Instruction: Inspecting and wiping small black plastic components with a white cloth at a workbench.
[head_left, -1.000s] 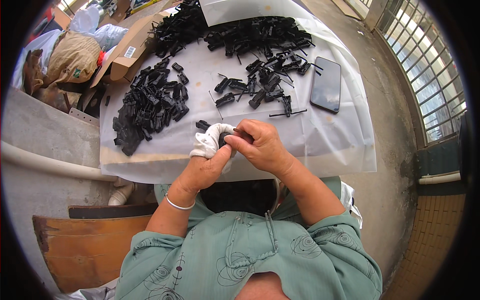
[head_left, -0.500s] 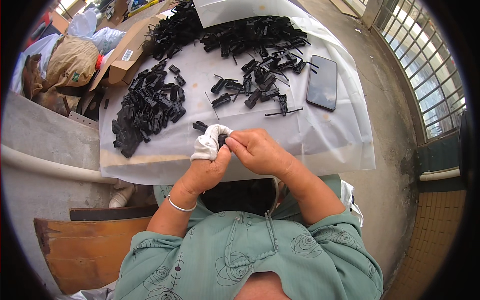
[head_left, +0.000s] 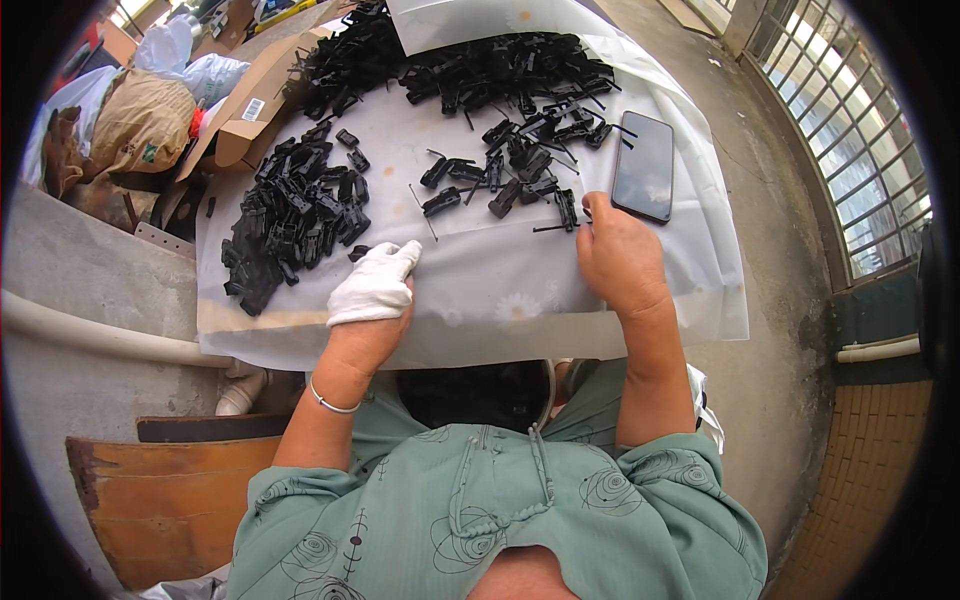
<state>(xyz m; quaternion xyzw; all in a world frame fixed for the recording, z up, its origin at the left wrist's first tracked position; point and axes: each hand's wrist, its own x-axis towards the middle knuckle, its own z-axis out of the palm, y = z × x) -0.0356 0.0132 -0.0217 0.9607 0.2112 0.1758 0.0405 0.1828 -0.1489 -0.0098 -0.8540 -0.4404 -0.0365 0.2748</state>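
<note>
The left hand (head_left: 375, 285), in a white glove, rests on the desk (head_left: 480, 290) at about 9 o'clock of the work area, its fingers (head_left: 400, 258) extended and loosely spread, gripping nothing; a single black clip (head_left: 358, 253) lies just beside the fingertips. The right hand (head_left: 615, 255), bare, is set at 3 o'clock, its fingers curled down toward a thin black pin (head_left: 552, 228); whether the pin is pinched cannot be told from this view

For a clean pick, the pin is best pinched near its middle and lifted straight off the sheet, so that the scattered clips (head_left: 500, 175) at 12 o'clock are not dragged along. The sorted heap (head_left: 290, 215) at 10 o'clock should be left undisturbed by the gloved hand

The desk is covered by a white translucent sheet. A dark phone (head_left: 645, 165) lies at 2 o'clock, near the right hand. Cardboard boxes (head_left: 250, 120) and a stuffed sack (head_left: 140, 125) stand beyond the desk at 10 to 11 o'clock; a barred window grille (head_left: 850, 130) runs along 2 o'clock, over a concrete floor (head_left: 780, 330)
</note>
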